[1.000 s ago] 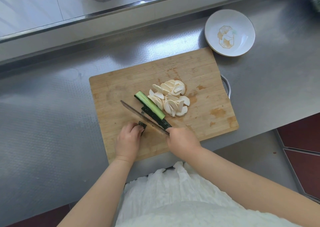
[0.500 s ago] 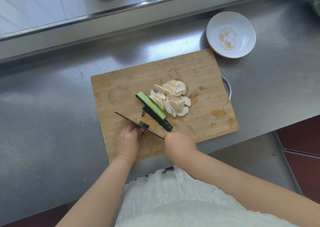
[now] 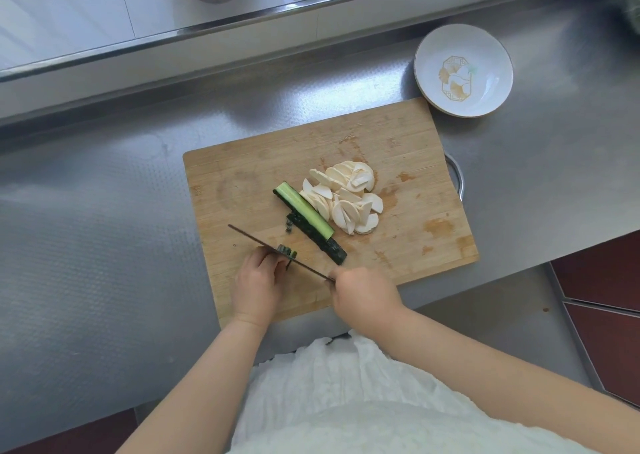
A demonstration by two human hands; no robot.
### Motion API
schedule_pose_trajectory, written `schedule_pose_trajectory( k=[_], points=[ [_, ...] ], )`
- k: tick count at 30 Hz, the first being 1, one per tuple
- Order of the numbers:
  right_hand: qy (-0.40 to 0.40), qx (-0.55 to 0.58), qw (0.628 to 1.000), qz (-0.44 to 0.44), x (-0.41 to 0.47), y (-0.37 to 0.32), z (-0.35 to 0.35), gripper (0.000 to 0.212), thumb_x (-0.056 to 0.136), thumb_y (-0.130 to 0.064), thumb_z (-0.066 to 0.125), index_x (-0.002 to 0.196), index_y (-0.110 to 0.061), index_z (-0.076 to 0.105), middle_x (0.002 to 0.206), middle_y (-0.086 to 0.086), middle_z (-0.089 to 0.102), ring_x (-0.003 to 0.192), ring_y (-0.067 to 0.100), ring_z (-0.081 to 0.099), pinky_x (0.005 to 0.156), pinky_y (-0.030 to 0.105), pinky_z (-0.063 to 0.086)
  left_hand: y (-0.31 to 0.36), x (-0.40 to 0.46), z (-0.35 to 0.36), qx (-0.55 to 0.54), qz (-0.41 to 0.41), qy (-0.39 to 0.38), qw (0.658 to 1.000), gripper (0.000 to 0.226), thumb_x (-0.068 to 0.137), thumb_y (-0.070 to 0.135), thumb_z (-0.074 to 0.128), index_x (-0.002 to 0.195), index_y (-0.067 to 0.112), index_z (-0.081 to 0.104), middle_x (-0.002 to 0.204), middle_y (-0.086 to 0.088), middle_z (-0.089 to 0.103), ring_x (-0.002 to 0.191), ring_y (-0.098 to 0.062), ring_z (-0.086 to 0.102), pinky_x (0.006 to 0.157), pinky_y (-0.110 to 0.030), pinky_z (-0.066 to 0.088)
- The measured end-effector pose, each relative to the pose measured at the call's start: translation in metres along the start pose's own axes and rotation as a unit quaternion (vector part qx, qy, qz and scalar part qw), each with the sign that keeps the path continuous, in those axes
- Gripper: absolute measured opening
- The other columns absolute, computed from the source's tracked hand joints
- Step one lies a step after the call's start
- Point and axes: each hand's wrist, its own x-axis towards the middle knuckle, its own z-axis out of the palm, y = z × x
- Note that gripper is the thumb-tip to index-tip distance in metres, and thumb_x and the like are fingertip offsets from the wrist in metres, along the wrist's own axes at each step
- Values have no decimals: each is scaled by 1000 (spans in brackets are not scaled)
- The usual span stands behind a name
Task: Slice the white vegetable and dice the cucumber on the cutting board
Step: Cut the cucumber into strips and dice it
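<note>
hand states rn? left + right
Left hand: fingers curled, pinning a small cucumber piece against the cutting board.
Right hand: gripping the knife handle.

One cutting board (image 3: 408, 142), one knife (image 3: 256, 240), two long cucumber strips (image 3: 304, 211), one pile of white slices (image 3: 346, 199), one white dish (image 3: 491, 55), two hands (image 3: 258, 284).

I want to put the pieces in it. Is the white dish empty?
Empty. The white dish beside the cutting board shows only its gold pattern, no food inside.
</note>
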Motion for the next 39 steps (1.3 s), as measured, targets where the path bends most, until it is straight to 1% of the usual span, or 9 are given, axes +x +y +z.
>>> schedule_pose_trajectory(
  k=[3,8,11,15,19,26,30,34,39],
  points=[
    [-2,11,1000,0,-4,-1,-2,18,95,-18,43,105,-16,58,85,8,65,68,28,57,49,27,34,-4,-4,0,-5,10,9,1000,22,64,-7,82,82,1,72,82,-14,67,74,-34,63,56,-34,50],
    [-20,5,1000,11,-3,-5,-6,17,95,-16,45,103,-14,60,87,8,65,64,25,47,51,28,32,-4,-3,-2,-8,20,7,1000,18,66,-8,80,80,-1,71,81,-16,67,71,-35,63,55,-35,52],
    [-36,1,999,16,-1,-8,-7,15,95,-14,46,99,-13,60,85,7,64,63,25,46,50,27,30,-4,-2,-2,1,37,17,999,6,79,4,69,79,-2,71,80,-17,67,69,-36,63,54,-38,53],
    [-60,-2,998,28,4,-11,-7,16,92,-8,45,97,-11,59,87,8,63,64,24,45,44,24,25,-4,-3,-2,2,26,11,1000,30,85,20,51,81,-2,71,80,-17,66,70,-36,63,55,-39,52],
    [-76,19,996,38,11,-13,-3,18,89,-6,43,99,-9,58,82,9,59,65,24,46,44,25,26,-2,-4,-3,10,20,18,1000,13,83,11,64,80,0,71,79,-16,66,69,-35,62,53,-37,51],
    [-25,108,992,52,15,-1,-2,30,98,-39,39,88,-16,54,78,6,57,67,26,53,55,30,42,-4,-8,-3,1,37,22,999,8,75,1,78,77,3,71,76,-10,62,66,-28,55,52,-35,46],
    [-4,73,997,20,9,3,-1,25,98,-34,41,92,-16,57,78,7,60,64,26,48,50,28,36,-6,-12,0,9,20,4,1000,11,72,-1,80,77,3,71,76,-10,63,67,-30,58,52,-34,48],
    [-13,33,999,-3,-1,-2,6,22,98,-28,42,97,-14,60,66,1,48,59,25,47,41,24,24,-6,-13,0,-1,4,3,1000,13,72,-1,80,79,4,71,80,-11,65,71,-32,61,57,-34,50],
    [-21,12,1000,-11,0,-6,4,21,98,-26,43,99,-14,60,62,0,42,59,25,46,42,23,23,-7,-14,1,4,13,20,1000,15,70,-3,80,79,4,71,79,-11,66,70,-32,62,58,-34,51]
  ],
)
